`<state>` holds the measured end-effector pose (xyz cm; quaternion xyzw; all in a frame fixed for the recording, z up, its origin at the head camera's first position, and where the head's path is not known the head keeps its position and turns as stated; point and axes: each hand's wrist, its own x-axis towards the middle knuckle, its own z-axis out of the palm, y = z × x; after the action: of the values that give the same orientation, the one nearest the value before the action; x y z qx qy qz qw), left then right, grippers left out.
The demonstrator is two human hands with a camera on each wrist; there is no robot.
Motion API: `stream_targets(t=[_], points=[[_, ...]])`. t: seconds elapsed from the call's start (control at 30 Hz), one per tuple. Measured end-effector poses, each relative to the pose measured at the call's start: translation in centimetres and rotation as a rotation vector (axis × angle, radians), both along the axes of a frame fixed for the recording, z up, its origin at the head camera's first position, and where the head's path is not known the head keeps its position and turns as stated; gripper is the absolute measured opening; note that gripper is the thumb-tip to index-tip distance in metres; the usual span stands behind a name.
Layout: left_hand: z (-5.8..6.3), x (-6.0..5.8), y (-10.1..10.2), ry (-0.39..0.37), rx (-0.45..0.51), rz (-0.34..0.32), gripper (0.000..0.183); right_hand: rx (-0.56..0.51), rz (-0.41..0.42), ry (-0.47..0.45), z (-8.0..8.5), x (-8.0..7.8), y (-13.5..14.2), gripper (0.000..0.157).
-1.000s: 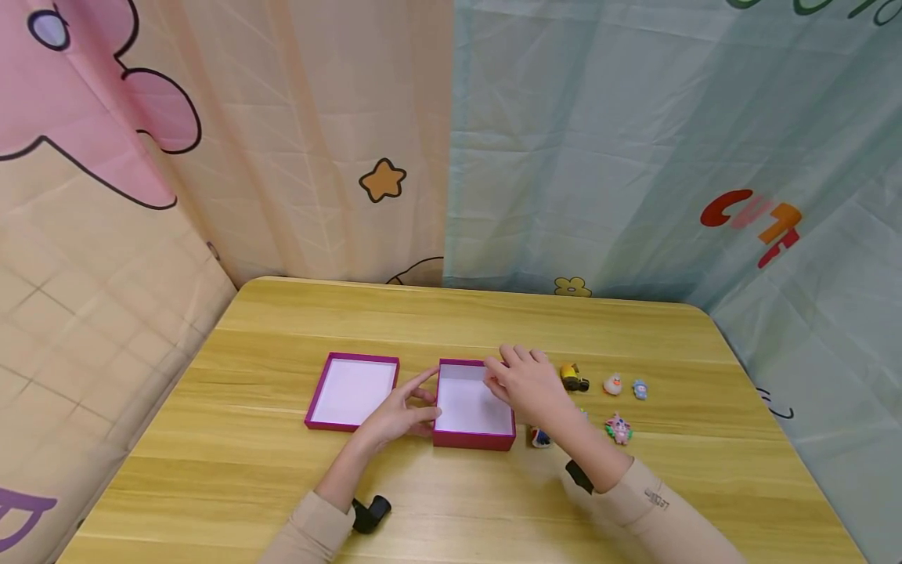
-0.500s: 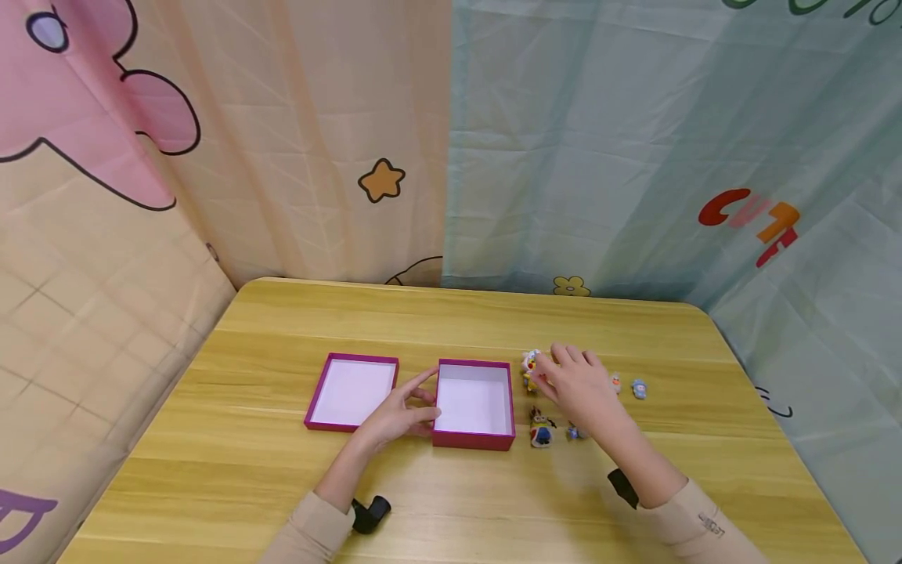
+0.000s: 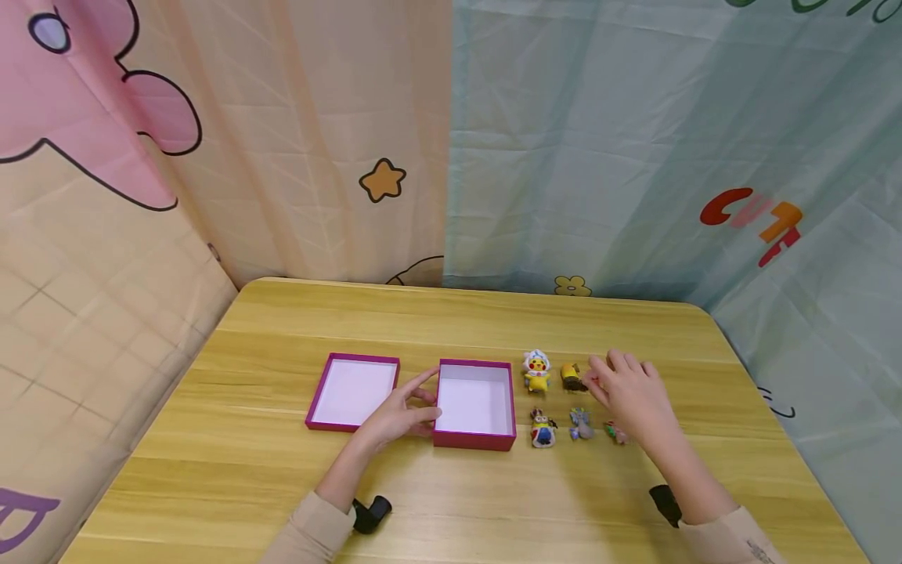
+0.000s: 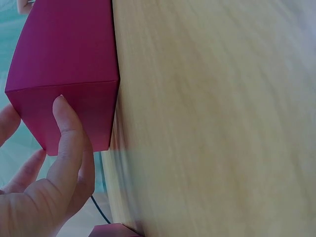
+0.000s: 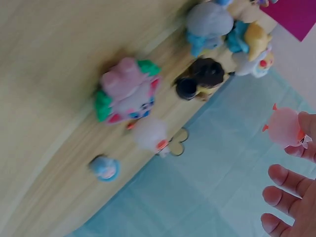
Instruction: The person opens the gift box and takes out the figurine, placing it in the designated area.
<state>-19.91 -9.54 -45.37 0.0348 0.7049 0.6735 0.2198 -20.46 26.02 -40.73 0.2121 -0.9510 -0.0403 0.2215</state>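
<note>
My left hand (image 3: pixel 396 413) rests against the left wall of an open magenta box (image 3: pixel 474 442), which has a white inside. In the left wrist view its thumb (image 4: pixel 69 129) touches that wall, with other fingers near the edges. My right hand (image 3: pixel 632 398) hovers right of the box, over the small toys. Between its thumb and a finger it pinches a pink toy duck (image 5: pixel 283 127) with orange feet, as the right wrist view shows. Below the hand lie a whitish toy duck (image 5: pixel 150 134), a small blue figure (image 5: pixel 104 168) and a pink figure with green (image 5: pixel 124 85).
The box lid (image 3: pixel 352 392) lies inside up, left of the box. Right of the box are a white-hooded yellow figure (image 3: pixel 536 372), a yellow-black toy (image 3: pixel 571 377), a crowned figure (image 3: pixel 543 429) and a grey-blue figure (image 3: pixel 581 424). A curtain hangs behind the table (image 3: pixel 451 501).
My right hand has moved right, from the box's right rim across the toys, uncovering the white-hooded yellow figure and covering the whitish duck and blue figure. My left hand has stayed at the box.
</note>
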Motion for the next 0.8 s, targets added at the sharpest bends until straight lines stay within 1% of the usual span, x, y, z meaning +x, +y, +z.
stream_targets(t=[0.1,0.27,0.4,0.53,0.67,0.8], points=[[0.0,0.0,0.0,0.000,0.002,-0.003,0.067,-0.013,-0.032,-0.021,-0.2,0.4,1.1,0.022],[0.0,0.0,0.0,-0.002,0.005,-0.005,0.067,-0.041,-0.110,-0.118,-0.7,1.0,2.6,0.022],[0.0,0.0,0.0,0.001,0.005,-0.007,0.067,-0.056,-0.163,-0.161,-1.2,1.4,3.8,0.021],[0.0,0.0,0.0,0.004,0.002,-0.009,0.067,-0.076,-0.181,-0.173,-1.9,1.8,5.0,0.022],[0.0,0.0,-0.1,0.008,0.004,-0.009,0.067,-0.096,-0.195,-0.193,-2.8,2.2,6.1,0.026],[0.0,0.0,-0.1,0.005,0.002,-0.010,0.067,-0.095,-0.207,-0.213,-3.4,2.4,6.9,0.023]])
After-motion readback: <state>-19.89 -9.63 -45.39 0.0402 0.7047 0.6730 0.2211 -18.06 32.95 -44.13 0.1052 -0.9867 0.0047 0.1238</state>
